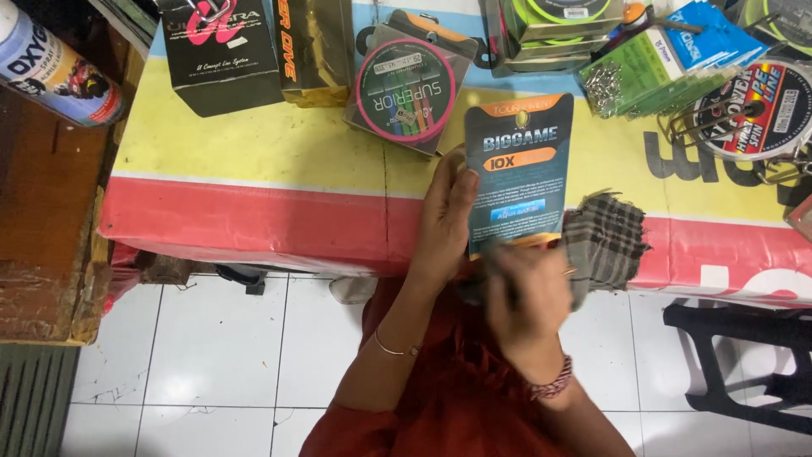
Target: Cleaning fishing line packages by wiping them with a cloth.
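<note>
My left hand grips the left edge of a flat dark blue packet with an orange top band, holding it upright over the table's front edge. My right hand, blurred with motion, is at the packet's lower edge and bunches a grey checked cloth against it. A thin bangle sits on my left wrist and a beaded bracelet on my right. I wear a red garment.
The table has a yellow and red cover. On it lie black boxes, a pink-ringed line spool pack, green packets, a round spool. A black stool stands right; wooden furniture left.
</note>
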